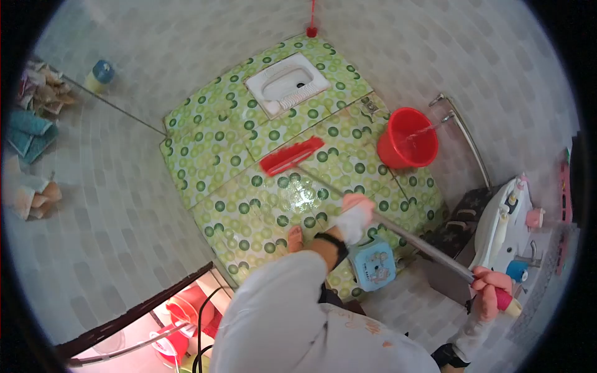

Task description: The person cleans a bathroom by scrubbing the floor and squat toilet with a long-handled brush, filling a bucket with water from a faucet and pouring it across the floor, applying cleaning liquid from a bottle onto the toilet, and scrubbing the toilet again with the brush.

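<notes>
A long-handled floor brush (292,156) with red bristles rests on the wet green-patterned floor (236,205). My left hand (357,214), in a pink and white glove, is closed around the middle of its grey handle. Gloved the same way, my right hand (493,287) grips the handle's upper end, just below the pink and yellow tip. The handle slants from the brush head at centre to the lower right. Close to my left hand is a light blue stool (374,266) with a cartoon picture on top.
Water runs from a wall tap (449,116) into a red bucket (407,138). A white squat toilet (288,84) is set in the floor at the back. On the right stands a washbasin (502,239) with toiletries. Cloths (31,133) hang on the left wall. Red buckets (186,304) sit beyond the doorway.
</notes>
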A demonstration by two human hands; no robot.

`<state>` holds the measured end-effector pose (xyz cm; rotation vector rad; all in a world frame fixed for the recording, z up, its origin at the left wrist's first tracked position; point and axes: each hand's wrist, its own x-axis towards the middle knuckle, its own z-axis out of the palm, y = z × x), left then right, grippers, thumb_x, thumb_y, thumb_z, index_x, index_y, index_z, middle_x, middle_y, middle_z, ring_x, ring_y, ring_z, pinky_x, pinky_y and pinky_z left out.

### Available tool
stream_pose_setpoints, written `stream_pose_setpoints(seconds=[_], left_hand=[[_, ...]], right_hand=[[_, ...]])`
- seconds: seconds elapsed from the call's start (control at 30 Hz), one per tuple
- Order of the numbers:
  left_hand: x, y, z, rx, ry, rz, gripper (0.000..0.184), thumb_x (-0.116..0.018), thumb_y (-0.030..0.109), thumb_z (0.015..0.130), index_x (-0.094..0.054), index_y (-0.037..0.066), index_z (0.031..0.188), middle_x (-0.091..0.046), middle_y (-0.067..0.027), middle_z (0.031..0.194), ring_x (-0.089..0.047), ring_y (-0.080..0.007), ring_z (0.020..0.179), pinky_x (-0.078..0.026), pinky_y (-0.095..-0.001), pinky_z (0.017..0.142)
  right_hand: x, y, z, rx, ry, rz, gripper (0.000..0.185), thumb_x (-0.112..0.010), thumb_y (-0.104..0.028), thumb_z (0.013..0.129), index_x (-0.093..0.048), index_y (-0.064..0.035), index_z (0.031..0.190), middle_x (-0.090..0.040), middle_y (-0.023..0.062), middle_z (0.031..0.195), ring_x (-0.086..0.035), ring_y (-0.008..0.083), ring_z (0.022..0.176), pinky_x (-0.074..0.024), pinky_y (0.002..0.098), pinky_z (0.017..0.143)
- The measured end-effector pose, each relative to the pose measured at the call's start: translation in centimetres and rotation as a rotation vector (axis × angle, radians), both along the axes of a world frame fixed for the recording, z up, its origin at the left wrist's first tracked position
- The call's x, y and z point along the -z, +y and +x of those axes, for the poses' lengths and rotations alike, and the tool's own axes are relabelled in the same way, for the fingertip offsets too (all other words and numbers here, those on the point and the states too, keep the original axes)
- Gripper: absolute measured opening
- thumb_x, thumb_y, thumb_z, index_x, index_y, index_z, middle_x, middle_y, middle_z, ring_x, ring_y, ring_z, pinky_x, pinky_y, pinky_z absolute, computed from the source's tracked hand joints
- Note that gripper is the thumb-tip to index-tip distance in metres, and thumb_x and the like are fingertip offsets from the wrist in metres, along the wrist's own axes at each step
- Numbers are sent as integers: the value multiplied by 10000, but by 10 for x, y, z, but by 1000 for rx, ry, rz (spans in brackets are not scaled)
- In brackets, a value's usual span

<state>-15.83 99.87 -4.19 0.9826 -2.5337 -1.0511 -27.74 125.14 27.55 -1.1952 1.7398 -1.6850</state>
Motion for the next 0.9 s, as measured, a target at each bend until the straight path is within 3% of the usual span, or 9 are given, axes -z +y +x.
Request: stream_pose_setpoints(seconds=[0.07,0.17,0.3,0.37,0.43,0.5,0.7,0.77,0.9], left_hand=[[-23,-8,31,103,-223,-71,130,-681,270,608,-683,172,694,-634,-65,729,-618,-273,820,-466,-375,704],[-7,-13,45,156,-352,-56,126,-670,294,622,-683,186,687,-637,-49,725,-624,-254,801,-466,-366,698],[5,-2,-28,325,-485,-56,148,-652,309,668,-684,169,701,-646,-76,746,-625,-271,794,-473,-370,698],[51,4,-82,20,-322,59,153,-671,265,593,-691,169,711,-642,-81,764,-620,-290,803,-486,-402,696],[56,-26,-118,189,-169,-134,120,-665,231,610,-693,171,710,-643,-85,772,-616,-302,811,-483,-407,701],[56,-56,-156,219,-234,-4,93,-664,204,607,-685,167,689,-640,-101,779,-603,-321,807,-478,-407,697],[35,-9,-144,7,93,-129,121,-668,224,602,-681,152,699,-632,-86,759,-587,-323,781,-470,-375,711],[-2,-12,-105,39,155,-115,73,-655,182,604,-663,117,637,-632,-121,712,-606,-318,765,-468,-392,681],[-6,-31,-74,206,-230,-8,131,-676,247,607,-685,149,694,-644,-94,747,-603,-314,783,-469,-400,714]], right_hand=[[20,1,5,57,-99,-2,173,-585,-111,856,-552,-3,988,-647,140,802,-632,269,863,-485,424,815],[41,-1,8,174,-224,16,185,-604,-141,849,-547,-11,966,-649,123,767,-646,288,840,-489,443,816],[32,5,-26,304,-161,-24,163,-586,-146,873,-532,-26,969,-607,79,748,-608,236,827,-476,432,836],[29,7,-39,310,-132,-38,143,-575,-124,878,-529,-34,980,-602,88,771,-601,243,847,-462,434,852],[40,-3,-32,350,-46,30,141,-568,-124,883,-529,-39,988,-600,94,786,-596,244,846,-449,438,867],[45,-14,-33,375,41,97,139,-562,-125,888,-529,-43,997,-598,99,801,-590,245,845,-436,441,882],[20,-5,-79,259,-35,-81,164,-543,-162,903,-528,-31,1002,-603,53,728,-579,215,820,-421,434,869],[18,-3,-83,286,-100,-95,171,-542,-172,903,-527,-26,991,-596,33,679,-579,204,827,-416,428,876],[41,-18,-76,379,-197,-87,178,-550,-195,891,-528,-32,958,-589,52,680,-592,219,783,-438,457,844]])
